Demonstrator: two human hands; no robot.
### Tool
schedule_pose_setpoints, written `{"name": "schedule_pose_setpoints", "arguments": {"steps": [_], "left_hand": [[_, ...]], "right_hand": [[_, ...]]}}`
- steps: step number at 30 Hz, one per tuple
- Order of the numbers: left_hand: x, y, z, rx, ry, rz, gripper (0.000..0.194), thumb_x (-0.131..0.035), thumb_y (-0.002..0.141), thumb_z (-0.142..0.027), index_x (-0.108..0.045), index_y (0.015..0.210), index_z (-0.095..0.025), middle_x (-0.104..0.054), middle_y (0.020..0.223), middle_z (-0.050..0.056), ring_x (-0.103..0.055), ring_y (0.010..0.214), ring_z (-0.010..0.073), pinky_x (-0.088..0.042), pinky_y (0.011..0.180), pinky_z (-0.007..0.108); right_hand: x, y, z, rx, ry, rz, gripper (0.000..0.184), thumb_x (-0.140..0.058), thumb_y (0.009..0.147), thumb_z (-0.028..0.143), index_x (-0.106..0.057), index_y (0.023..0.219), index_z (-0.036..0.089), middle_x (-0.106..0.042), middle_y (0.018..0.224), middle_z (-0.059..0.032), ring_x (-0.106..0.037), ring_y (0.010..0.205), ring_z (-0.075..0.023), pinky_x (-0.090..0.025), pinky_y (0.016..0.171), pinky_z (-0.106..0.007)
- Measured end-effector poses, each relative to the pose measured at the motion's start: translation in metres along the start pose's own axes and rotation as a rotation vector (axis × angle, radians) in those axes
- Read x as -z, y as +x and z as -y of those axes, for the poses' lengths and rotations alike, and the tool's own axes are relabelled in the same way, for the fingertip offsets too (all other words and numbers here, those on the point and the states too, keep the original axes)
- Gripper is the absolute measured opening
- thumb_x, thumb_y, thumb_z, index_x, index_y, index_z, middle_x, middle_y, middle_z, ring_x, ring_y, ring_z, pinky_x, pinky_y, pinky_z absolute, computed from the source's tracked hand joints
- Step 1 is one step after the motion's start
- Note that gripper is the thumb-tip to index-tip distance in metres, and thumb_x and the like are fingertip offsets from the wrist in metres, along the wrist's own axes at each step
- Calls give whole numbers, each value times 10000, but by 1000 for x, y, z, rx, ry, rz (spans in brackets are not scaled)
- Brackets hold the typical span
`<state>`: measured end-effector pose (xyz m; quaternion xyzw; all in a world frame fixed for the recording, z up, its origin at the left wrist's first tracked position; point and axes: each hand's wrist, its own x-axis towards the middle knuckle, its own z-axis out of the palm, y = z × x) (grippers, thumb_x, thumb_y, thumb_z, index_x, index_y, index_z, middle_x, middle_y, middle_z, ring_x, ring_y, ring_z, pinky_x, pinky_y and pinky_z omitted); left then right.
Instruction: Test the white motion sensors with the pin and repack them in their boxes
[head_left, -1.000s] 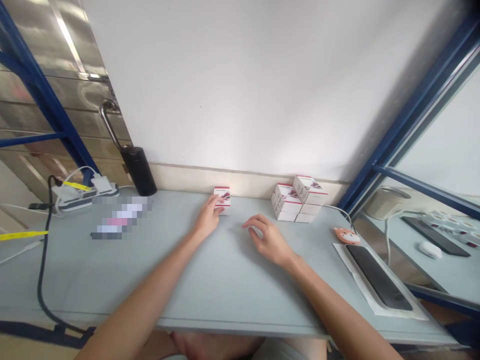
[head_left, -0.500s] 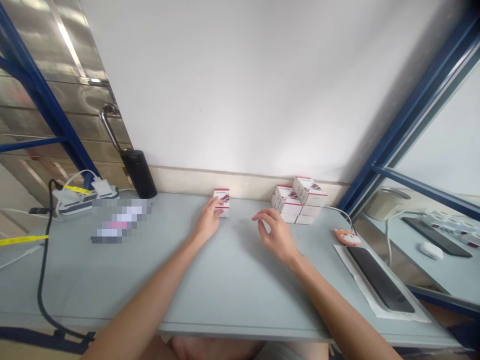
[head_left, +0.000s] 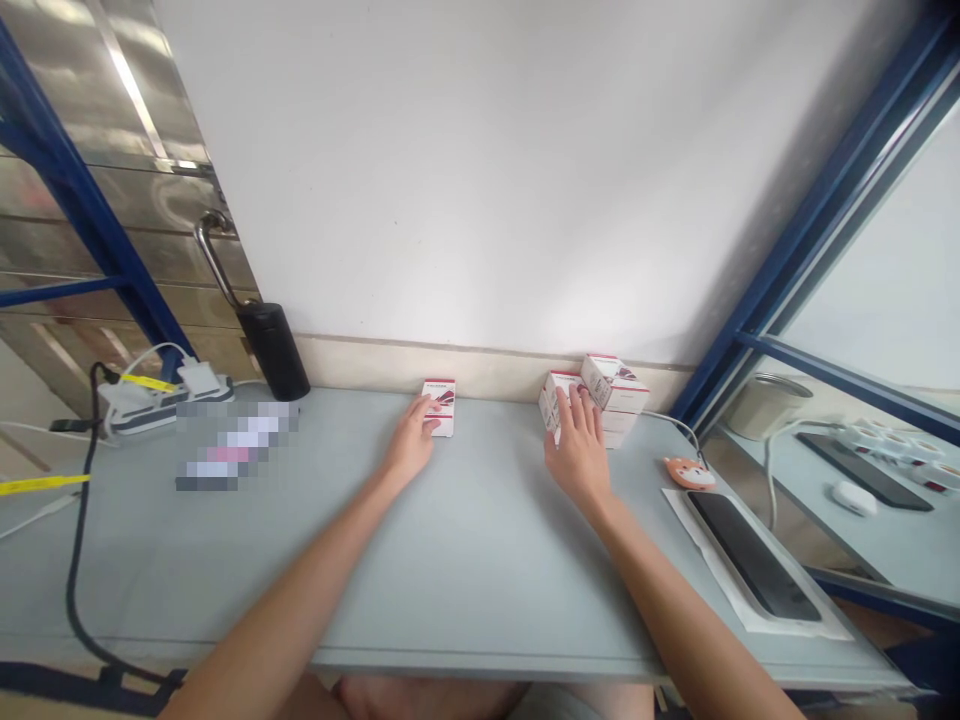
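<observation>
Right hand [head_left: 579,450] spread wide open, fingers [head_left: 579,408] pressed against the stacked white boxes [head_left: 619,395], no grip yet! Left hand [head_left: 410,447] lightly curled at the side of an upright red-and-white box [head_left: 442,403], long axis vertical; can't tell if it's gripped!

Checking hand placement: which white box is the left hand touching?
The box standing alone, under the fingers of the left hand; the other boxes sit piled together by the right hand.

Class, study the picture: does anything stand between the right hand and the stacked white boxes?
Nothing visible does: the right hand rests its fingers against the stack of white, red-trimmed cardboard boxes.
</observation>
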<state>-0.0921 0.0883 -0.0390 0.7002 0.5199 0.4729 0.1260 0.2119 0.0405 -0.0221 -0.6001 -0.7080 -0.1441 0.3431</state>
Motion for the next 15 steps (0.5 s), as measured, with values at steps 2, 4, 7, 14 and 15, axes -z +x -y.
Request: {"name": "schedule_pose_setpoints", "arguments": {"steps": [2,4,7,14,15], "left_hand": [[0,0,-1,0,-4,0,182,-494,923,-156,-611,1024,-251,-667,1295,74,-632,1219,250,-497,1086,438],[0,-1,-2,-2,-8,-1,175,-502,921,-152,-608,1017,-252,-670,1290,70,-647,1186,246,-512,1057,416],[1,-1,-4,-1,-13,-4,166,-510,919,-152,-607,1010,-252,-674,1281,66,-658,1166,248,-519,1040,407],[3,-2,-6,-6,-16,10,188,-494,926,-148,-605,1042,-247,-642,1352,90,-653,1204,260,-506,1062,427],[3,-2,-6,-6,-15,15,191,-491,929,-149,-604,1048,-247,-638,1362,91,-654,1203,259,-508,1060,425]], "right_hand": [[-4,-1,-3,12,-5,-12,799,-438,924,116,-186,1680,170,-281,1734,-165,-162,1638,-327,-245,1283,-637],[-7,-1,-6,12,-17,-24,796,-441,917,119,-196,1674,149,-294,1727,-173,-182,1632,-337,-252,1280,-631],[-11,-1,-10,-1,-49,-19,753,-449,907,121,-272,1638,87,-357,1689,-205,-248,1608,-356,-258,1283,-609],[-14,-2,-12,0,-72,-5,738,-507,877,140,-352,1596,86,-436,1638,-200,-321,1567,-371,-242,1292,-600],[-13,-2,-12,2,-80,2,732,-511,877,144,-360,1589,73,-426,1643,-206,-320,1565,-379,-238,1295,-596]]}}
